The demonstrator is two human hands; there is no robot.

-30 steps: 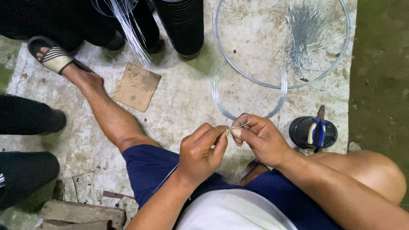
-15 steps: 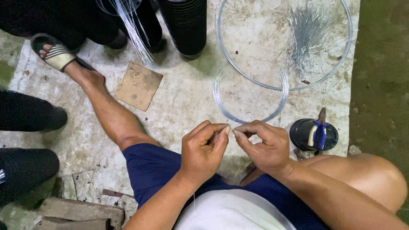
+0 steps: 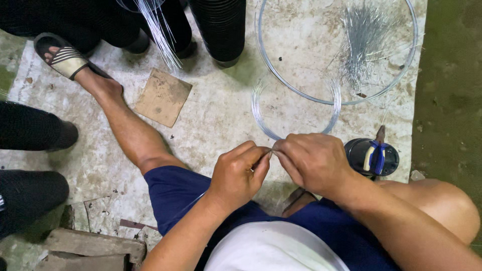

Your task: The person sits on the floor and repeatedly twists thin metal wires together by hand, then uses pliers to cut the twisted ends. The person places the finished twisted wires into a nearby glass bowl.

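The person sits on the pale, stained floor mat [image 3: 216,115] with one bare leg stretched toward ten o'clock, and across the top of the mat lies the big wire hoop [image 3: 281,80], filling the one o'clock stretch with a loose heap of short cut wires [image 3: 364,42] inside it. Black stacked pots [image 3: 221,30] stand at twelve o'clock, and a bundle of long straight wires [image 3: 158,35] fans down beside them at eleven. A square scrap of cardboard [image 3: 163,96] lies flat at ten o'clock from the hands. The small wire ring [image 3: 261,118] sits just above the hands, its lower ends running down into them. Over the last second the two hands have drawn closer: the right hand [image 3: 314,163] has slid in toward the left hand [image 3: 238,175], so fingertips now meet where there was a small gap. Both are closed, pinching the ring's ends between thumb and fingers, the joint itself hidden under them. I'd judge the ends are being twisted shut. Blue-handled pliers [image 3: 374,155] rest untouched on a black round lid [image 3: 359,158] at three o'clock.
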